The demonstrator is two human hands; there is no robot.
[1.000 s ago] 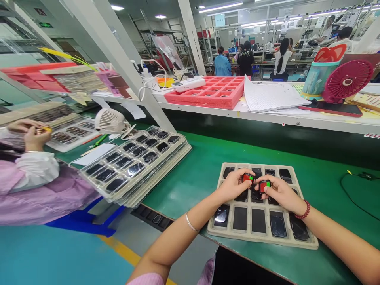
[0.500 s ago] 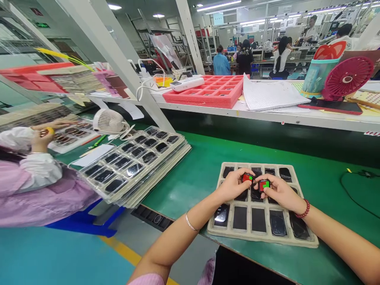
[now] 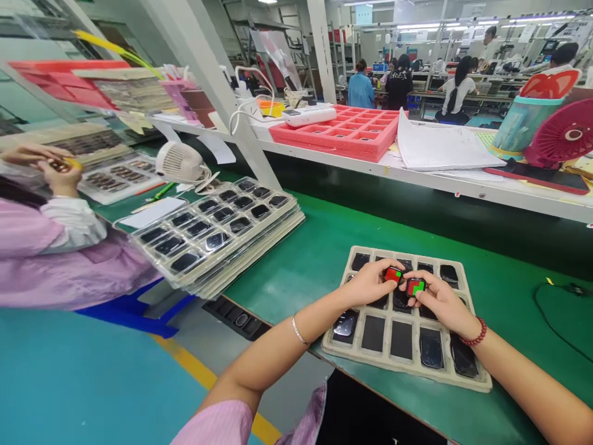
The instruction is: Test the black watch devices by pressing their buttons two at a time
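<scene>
Ceiling lights shine over a workroom, and in its foreground runs a green counter [image 3: 319, 259]. Above it, two small square watches are held close side by side. The left watch [image 3: 393, 275] is clamped between the thumb and fingers of the left hand [image 3: 370, 285]; its screen is red with a small green patch near the top right. The right watch [image 3: 416, 288] is gripped likewise in the right hand [image 3: 439, 298]. On this second screen the green has spread since a second ago and takes up more of the red. Both hands keep the same grip as before.

Below them sits a beige tray [image 3: 387, 339] with dark screens and black pads in its compartments. A black cable [image 3: 576, 288] lies on the counter to the right. To the left, a tilted stack of trays [image 3: 259, 250] rests near a white fan [image 3: 178, 164].

Beyond that, a co-worker's hands [image 3: 63, 178] are together again around a yellow thing [image 3: 74, 164]; half a second ago one was stretched out over a tray. On the shelf [image 3: 417, 183] stand a red foam tray [image 3: 324, 148], papers [image 3: 440, 145], a teal cup [image 3: 525, 127] and a magenta fan [image 3: 565, 133]. The view has swung a little, so the shelf things appear farther right than before.
</scene>
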